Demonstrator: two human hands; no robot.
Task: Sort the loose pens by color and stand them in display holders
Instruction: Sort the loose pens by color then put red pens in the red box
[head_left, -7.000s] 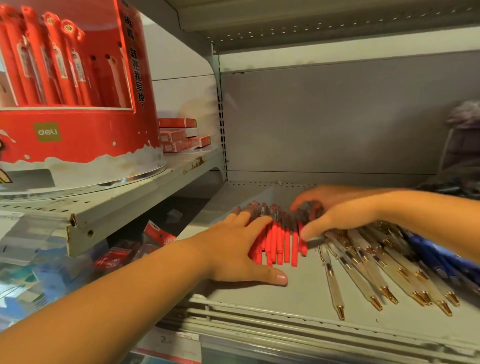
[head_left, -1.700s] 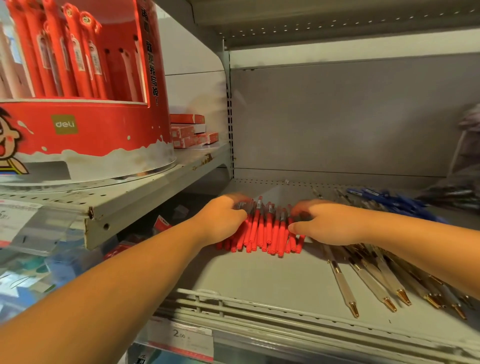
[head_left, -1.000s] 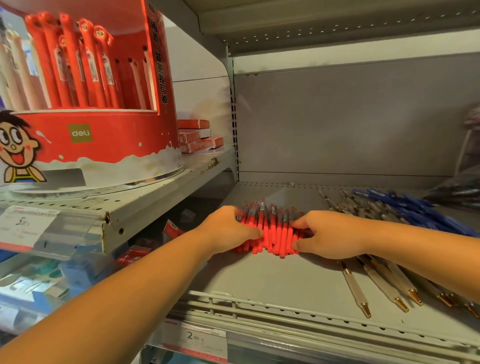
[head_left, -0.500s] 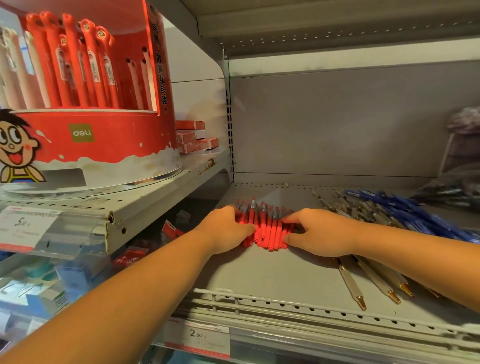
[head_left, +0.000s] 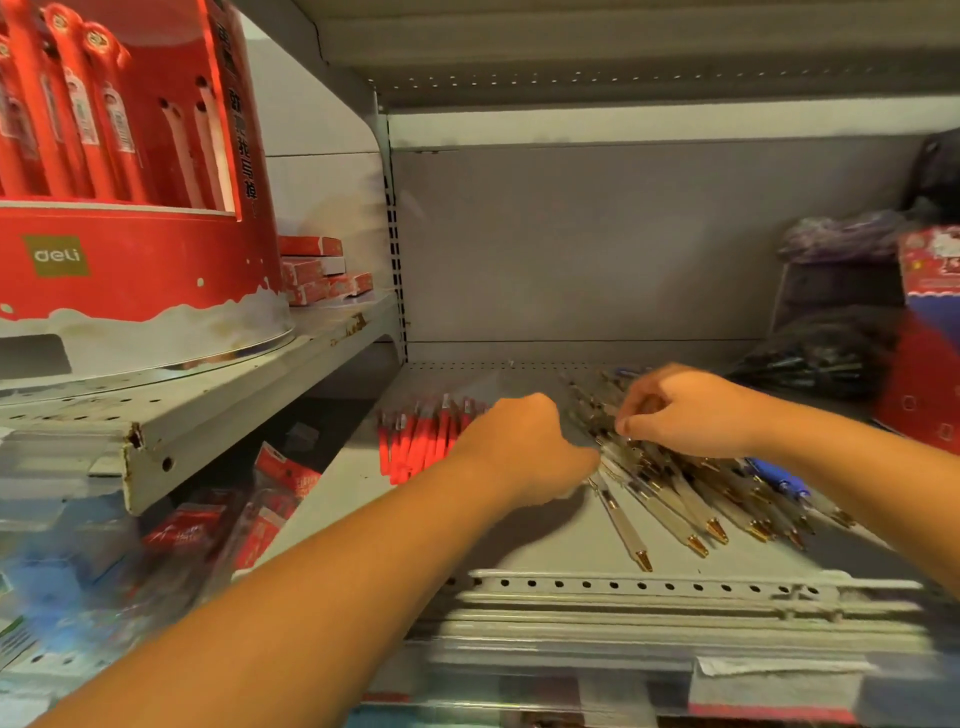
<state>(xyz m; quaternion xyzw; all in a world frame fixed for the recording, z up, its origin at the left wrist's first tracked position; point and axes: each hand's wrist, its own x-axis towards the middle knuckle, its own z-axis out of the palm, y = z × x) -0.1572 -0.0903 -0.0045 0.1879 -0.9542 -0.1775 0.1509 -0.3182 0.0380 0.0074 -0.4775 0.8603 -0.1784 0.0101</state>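
Our left hand (head_left: 524, 452) lay curled beside the clear pens (head_left: 675, 506) and our right hand (head_left: 685, 410) curled over them; whether either gripped one, we could not tell. The red pens (head_left: 421, 441) lay in a row on the shelf (head_left: 550, 545), just left of our left hand.

bare shelf (head_left: 519, 540) front, red pens (head_left: 415, 447) left, clear pens (head_left: 675, 499) right

"deli" logo on the red display holder (head_left: 156, 280)

Small red boxes (head_left: 318, 274) lie stacked on the left shelf (head_left: 234, 411); dark bags (head_left: 815, 358) and a red carton (head_left: 924, 364) sit far right.
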